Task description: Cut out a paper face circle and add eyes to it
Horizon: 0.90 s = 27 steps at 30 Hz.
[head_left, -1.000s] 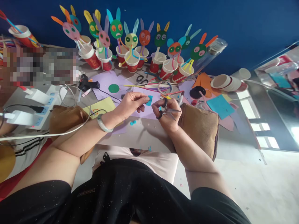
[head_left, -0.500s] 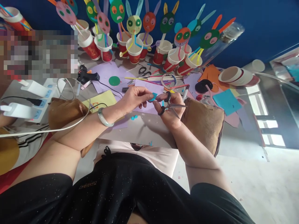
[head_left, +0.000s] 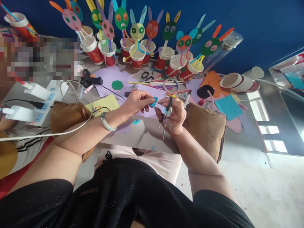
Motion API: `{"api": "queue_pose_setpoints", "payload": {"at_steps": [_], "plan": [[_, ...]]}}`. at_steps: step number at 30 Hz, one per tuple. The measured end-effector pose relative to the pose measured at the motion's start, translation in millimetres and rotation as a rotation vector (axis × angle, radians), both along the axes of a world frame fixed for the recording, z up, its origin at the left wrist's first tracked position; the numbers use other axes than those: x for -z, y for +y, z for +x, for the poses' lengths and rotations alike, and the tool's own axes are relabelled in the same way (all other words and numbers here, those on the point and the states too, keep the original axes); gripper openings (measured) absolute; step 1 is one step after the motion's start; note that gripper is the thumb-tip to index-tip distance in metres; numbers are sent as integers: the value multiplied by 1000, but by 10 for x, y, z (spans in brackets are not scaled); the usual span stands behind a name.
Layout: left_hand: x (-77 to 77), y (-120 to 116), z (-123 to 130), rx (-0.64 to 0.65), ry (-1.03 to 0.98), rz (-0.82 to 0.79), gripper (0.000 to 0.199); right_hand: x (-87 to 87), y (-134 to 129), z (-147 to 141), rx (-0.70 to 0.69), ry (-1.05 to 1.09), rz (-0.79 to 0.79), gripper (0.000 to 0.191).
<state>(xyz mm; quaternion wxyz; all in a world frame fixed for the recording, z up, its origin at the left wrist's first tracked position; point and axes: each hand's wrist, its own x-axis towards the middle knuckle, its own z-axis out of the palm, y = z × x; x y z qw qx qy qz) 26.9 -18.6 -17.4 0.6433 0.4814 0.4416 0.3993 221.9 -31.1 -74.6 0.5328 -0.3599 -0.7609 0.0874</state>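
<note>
1. Near zone: two small blue scraps (head_left: 136, 121) lay on the bare grey front of the desk (head_left: 133, 136), apart from both hands.
2. Right hand (head_left: 175, 114): it held the scissors (head_left: 166, 118) by the rings, which sat around its digits; its thumb tip and forefinger tip stood apart.
3. Scissors axis: the long axis ran from the rings toward the desk's near edge. The blades were slightly parted and pointed away from the blue paper piece (head_left: 154, 101).
4. Left hand (head_left: 140, 103): it pinched the blue paper piece between thumb and fingers, above the desk.
5. Governing relation: the piece projected from the left fingertips toward the right hand, just beside the right forefinger. The left hand was nearer, being in contact; right-hand contact could not be told, nor the piece's long axis.
6. Beyond the hands: a green disc (head_left: 117, 85) lay on purple paper (head_left: 109, 74).
7. Far zone: red-and-white cups (head_left: 137, 60) stood before the blue wall (head_left: 261, 25).
</note>
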Motion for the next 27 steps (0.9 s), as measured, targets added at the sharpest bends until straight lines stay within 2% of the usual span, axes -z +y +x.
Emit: {"api": "queue_pose_setpoints", "payload": {"at_steps": [5, 10, 16, 21, 25, 27], "plan": [[12, -19, 8, 23, -12, -29, 16, -12, 6, -1, 32, 17, 0, 36], [-15, -44, 11, 43, -11, -63, 16, -59, -36, -22, -26, 53, -22, 33], [-15, -52, 20, 68, -33, -53, 19, -14, -42, -103, 51, 219, -221, 35], [15, -47, 24, 75, -58, -42, 23, -44, 0, -109, 38, 315, -304, 40], [41, -43, 17, 102, -76, -4, 4, -135, -12, -109, 26, 349, -387, 43], [58, -41, 19, 104, -71, 23, 5, -169, -24, -121, 5, 375, -415, 43]]}}
